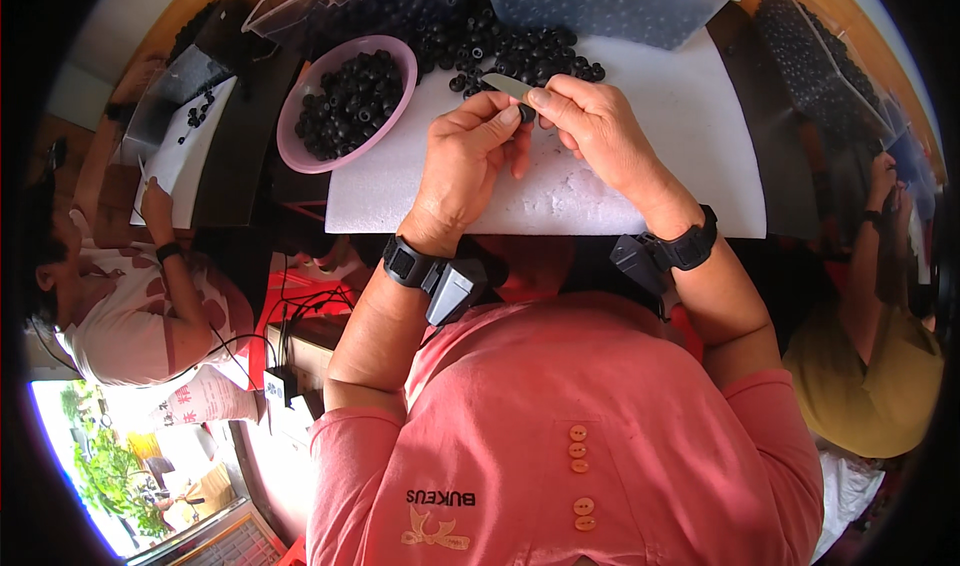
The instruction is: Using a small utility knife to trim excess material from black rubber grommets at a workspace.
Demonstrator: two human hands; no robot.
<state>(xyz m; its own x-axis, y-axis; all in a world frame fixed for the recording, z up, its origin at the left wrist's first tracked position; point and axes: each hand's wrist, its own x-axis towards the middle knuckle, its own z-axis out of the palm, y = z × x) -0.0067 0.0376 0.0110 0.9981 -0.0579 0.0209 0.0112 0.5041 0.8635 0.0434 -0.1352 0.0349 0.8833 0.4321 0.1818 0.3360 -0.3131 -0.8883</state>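
Observation:
My left hand (462,161) is closed, pinching a small black ring-like part (526,113) between thumb and fingers. My right hand (598,134) meets it from the right, gripping a short knife whose pale blade (506,86) points up and to the left. The knife's handle is hidden in my right fingers. Both hands hover over a white foam board (680,156). Just beyond them lies a loose pile of similar black round parts (535,54). A pink bowl (285,134) full of the same parts stands left of my left hand.
Two translucent plastic bins (615,11) stand along the far side, tilted toward the pile. At the left, a person (150,296) works at another white board (195,166). Another person in an olive top (865,386) sits at the right near a bin of black parts (820,56).

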